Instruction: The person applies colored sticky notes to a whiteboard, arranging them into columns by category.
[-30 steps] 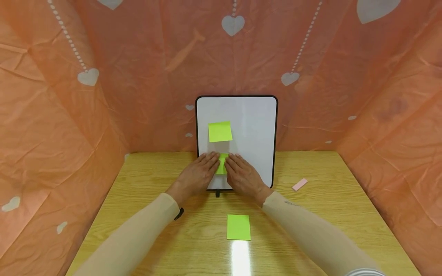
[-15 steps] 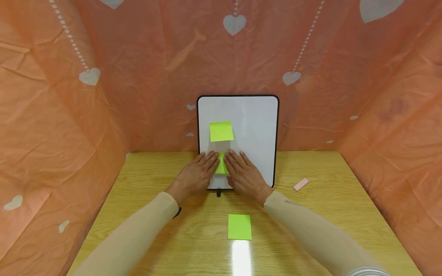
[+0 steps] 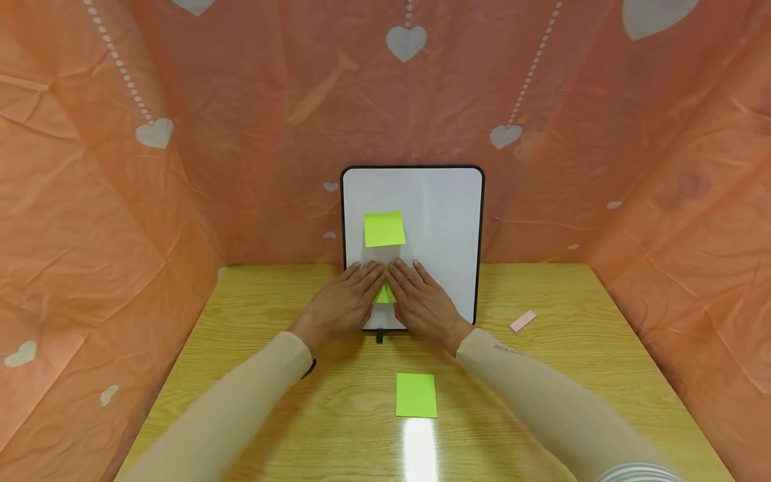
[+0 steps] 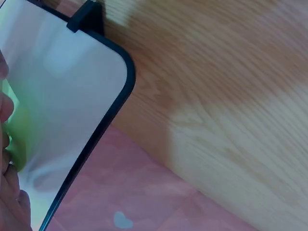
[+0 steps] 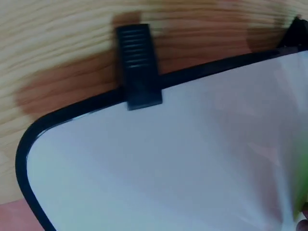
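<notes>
A white board (image 3: pixel 442 221) with a black frame stands upright at the back of the table. On its lower part is a yellow-green sticky note (image 3: pixel 383 294), partly covered by both hands. My left hand (image 3: pixel 342 301), fingers straight and together, presses the note's left side; my right hand (image 3: pixel 426 301) presses its right side with straight fingers. Only a narrow strip of the note shows between the fingertips. Another sticky note (image 3: pixel 384 229) is on the board above them. In the left wrist view the lower note (image 4: pixel 18 134) shows beside the fingertips.
A yellow-green sticky pad or note (image 3: pixel 416 395) lies on the wooden table (image 3: pixel 337 428) between the forearms. To the right of the board lies a small pink block (image 3: pixel 523 320). Black feet (image 5: pixel 139 67) hold the board's lower edge. Orange cloth (image 3: pixel 271 167) hangs behind and at both sides.
Both hands have slid slightly up the lower note, and the fingertips are closer together, so less of it shows between them. The board, upper note and table items have stayed put.
</notes>
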A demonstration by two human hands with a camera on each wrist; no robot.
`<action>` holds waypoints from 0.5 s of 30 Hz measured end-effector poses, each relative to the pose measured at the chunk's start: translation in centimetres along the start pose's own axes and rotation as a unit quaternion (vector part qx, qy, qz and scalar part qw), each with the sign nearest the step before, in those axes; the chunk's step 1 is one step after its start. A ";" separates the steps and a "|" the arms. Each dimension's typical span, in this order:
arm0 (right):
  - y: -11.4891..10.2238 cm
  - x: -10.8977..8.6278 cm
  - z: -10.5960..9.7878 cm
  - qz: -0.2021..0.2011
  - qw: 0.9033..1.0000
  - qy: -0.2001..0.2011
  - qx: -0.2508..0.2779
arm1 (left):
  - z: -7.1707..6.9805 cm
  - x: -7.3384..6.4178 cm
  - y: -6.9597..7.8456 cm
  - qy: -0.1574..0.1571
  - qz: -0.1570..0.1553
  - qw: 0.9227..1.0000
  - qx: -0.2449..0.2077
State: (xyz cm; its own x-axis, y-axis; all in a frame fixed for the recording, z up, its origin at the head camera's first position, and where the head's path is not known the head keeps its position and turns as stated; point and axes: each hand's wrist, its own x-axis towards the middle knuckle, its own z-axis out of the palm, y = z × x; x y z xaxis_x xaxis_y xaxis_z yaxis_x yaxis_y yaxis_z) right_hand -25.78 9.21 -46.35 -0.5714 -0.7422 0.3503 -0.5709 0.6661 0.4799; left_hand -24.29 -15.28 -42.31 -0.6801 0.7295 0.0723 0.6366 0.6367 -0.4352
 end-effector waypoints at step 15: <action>1.5 -1.4 -0.4 0.007 1.000 0.016 0.009 | 0.5 -1.5 -1.6 0.008 0.008 1.000 -0.010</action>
State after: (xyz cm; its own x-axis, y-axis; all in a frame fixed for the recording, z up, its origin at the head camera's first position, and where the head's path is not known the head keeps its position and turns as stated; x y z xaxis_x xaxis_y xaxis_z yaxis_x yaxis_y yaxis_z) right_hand -25.61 11.18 -45.82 -0.5614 -0.7340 0.3822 -0.5735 0.6780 0.4598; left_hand -24.46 -17.53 -42.20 -0.6647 0.7429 0.0797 0.6538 0.6300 -0.4191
